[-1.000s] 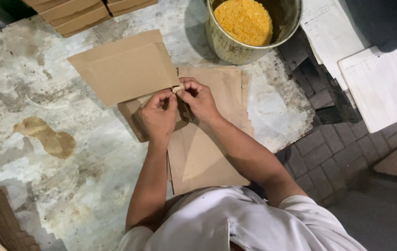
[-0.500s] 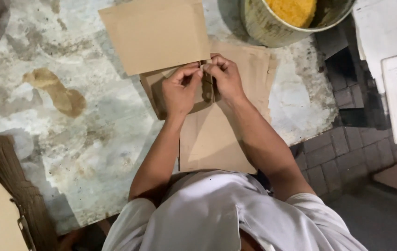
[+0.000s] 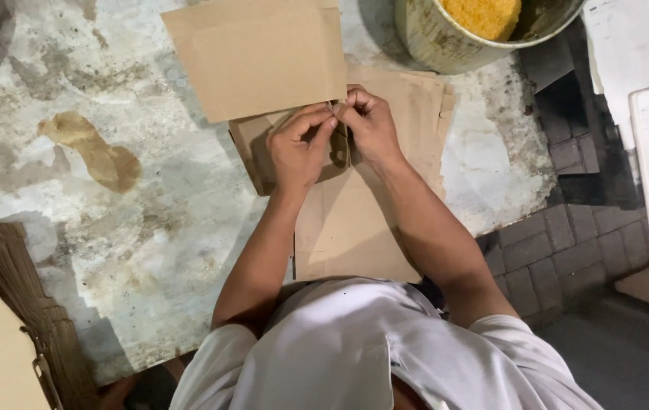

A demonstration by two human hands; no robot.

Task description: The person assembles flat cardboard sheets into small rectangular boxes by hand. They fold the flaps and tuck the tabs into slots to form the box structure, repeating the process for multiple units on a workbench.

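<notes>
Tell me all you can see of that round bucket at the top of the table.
The bucket is a round, worn, yellowish metal-looking pail, stained on its wall. It stands upright at the far edge of the table, cut off by the picture's top. Inside lies an orange-yellow grainy filling. Its base sits beside the stack of brown paper. Neither hand touches it.

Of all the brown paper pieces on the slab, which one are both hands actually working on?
The small brown piece just below the large flat sheet. The left hand and right hand pinch its top edge together; the sheet and the side stack lie untouched.
</notes>
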